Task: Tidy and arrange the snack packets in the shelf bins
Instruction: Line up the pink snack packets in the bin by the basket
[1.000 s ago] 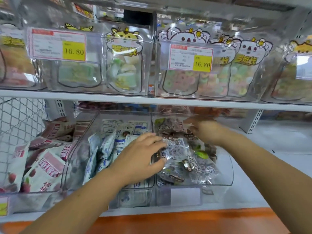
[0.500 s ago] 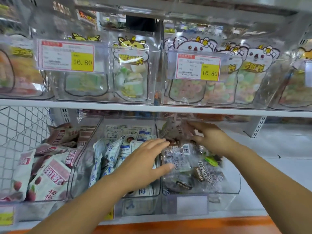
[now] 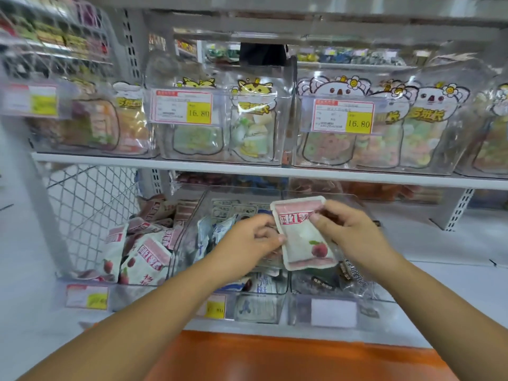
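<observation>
One packet (image 3: 302, 243) is pinched over the middle bin (image 3: 187, 237), by right hand (image 3: 354, 232) at top and left hand (image 3: 254, 240) at side. It is judged light and soft; sealed edges are best held.

Pink-and-white plastic snack packet (image 3: 302, 243) looks smooth and satiny; clear plastic bin (image 3: 297, 306) under the grip is glossy, reflections everywhere.

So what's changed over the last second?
Both hands lifted out of the right bin. The right hand now pinches the top of a pink-and-white packet, the left hand holds its left edge, above the bins. The matching packets in the left bin and the upper-shelf bags look unchanged.
</observation>
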### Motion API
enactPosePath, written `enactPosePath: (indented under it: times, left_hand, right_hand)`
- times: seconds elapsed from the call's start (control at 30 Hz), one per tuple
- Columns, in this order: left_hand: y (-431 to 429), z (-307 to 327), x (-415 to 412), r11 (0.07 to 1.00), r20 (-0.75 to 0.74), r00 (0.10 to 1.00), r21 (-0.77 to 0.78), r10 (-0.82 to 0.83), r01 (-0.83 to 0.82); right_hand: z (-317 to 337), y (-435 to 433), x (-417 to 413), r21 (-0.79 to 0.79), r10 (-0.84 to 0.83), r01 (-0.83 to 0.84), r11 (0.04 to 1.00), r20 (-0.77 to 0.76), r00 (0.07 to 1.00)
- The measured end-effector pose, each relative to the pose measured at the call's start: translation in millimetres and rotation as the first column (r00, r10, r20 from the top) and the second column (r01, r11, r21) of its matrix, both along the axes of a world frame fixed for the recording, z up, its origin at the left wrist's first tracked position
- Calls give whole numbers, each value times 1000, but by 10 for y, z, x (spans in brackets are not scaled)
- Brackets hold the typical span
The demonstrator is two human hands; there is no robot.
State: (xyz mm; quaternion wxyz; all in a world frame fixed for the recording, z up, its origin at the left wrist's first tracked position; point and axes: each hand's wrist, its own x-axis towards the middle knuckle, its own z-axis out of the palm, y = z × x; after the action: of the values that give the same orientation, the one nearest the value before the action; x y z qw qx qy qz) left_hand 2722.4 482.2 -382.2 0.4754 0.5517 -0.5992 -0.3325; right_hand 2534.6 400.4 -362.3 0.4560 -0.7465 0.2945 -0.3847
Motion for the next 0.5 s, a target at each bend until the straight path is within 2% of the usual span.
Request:
enactPosePath:
  times: [0.07,0.17,0.27,0.4,0.5]
  left_hand:
    - [106,25,102,998,-44,998,30,53,-52]
    - [270,22,249,995,-80,996,99,30,-22]
    - [387,-24,333,994,-127,988,81,85,-75]
    - [437,17,606,946,-94,941,20,324,-324]
    - [481,67,986,797,-86,799,-65,595,-601]
  right_hand:
    - [2,72,97,2,-18,18,1000,19,1000]
    - [-36,213,314,-27,-25,26,999,15,1000]
    - [-115,306,561,-41,8,-9,999,-34,999]
    - [-111,279,736,-230,-14,-38,972,-222,975]
    - [-98,216,718,-395,-129,-43,918,-399,908]
